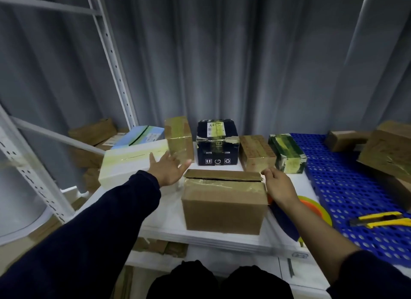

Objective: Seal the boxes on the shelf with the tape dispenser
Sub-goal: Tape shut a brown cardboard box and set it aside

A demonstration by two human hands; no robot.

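A brown cardboard box [224, 207] stands on the white shelf [160, 223] in front of me, its top flaps closed with a gap along the far seam. My right hand [279, 186] grips the box's top right corner. My left hand [169, 168] hovers open with spread fingers just left of the box, in front of a white taped box [126, 165]. The orange and yellow tape dispenser [315, 209] lies on the shelf to the right of the box, partly hidden by my right forearm.
Behind stand a tall brown taped box [180, 138], a black box [216, 143], a small brown box [255, 153] and a green patterned box [287, 153]. A blue perforated mat [347, 187] with a yellow utility knife [382, 219] lies right. Grey curtain behind; shelf uprights at left.
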